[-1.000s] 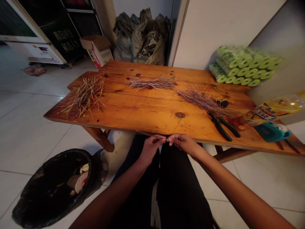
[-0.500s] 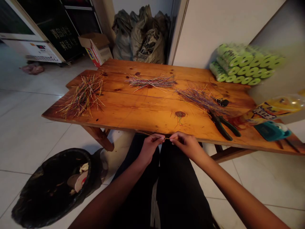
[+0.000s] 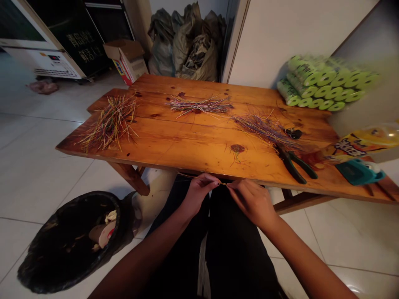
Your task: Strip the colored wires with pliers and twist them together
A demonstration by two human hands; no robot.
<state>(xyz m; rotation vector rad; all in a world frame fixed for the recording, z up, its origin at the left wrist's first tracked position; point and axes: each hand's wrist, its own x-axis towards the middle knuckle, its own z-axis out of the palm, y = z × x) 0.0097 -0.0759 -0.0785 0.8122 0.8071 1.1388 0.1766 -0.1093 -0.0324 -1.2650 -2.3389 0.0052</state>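
Observation:
My left hand (image 3: 198, 194) and my right hand (image 3: 252, 199) are both pinched on one thin yellowish wire (image 3: 222, 183) stretched between them, just below the near edge of the wooden table (image 3: 187, 143), over my lap. The wire's loose end trails to the left of my left hand. Three heaps of thin coloured wires lie on the table: a yellow-green heap (image 3: 110, 122) at the left, a purple-white heap (image 3: 199, 105) in the middle and a purple heap (image 3: 264, 128) at the right.
Black-handled pliers (image 3: 294, 162) lie on the table's right side, next to a teal object (image 3: 358, 171) and a yellow bottle (image 3: 361, 143). Green rolls (image 3: 324, 83) are stacked behind. A black-lined bin (image 3: 75, 238) stands on the floor at my left. Sacks (image 3: 187, 43) and a cardboard box (image 3: 127, 58) sit beyond.
My right hand has drawn back slightly to the right and towards me along the wire, widening the gap between the hands. My left hand has stayed almost in place.

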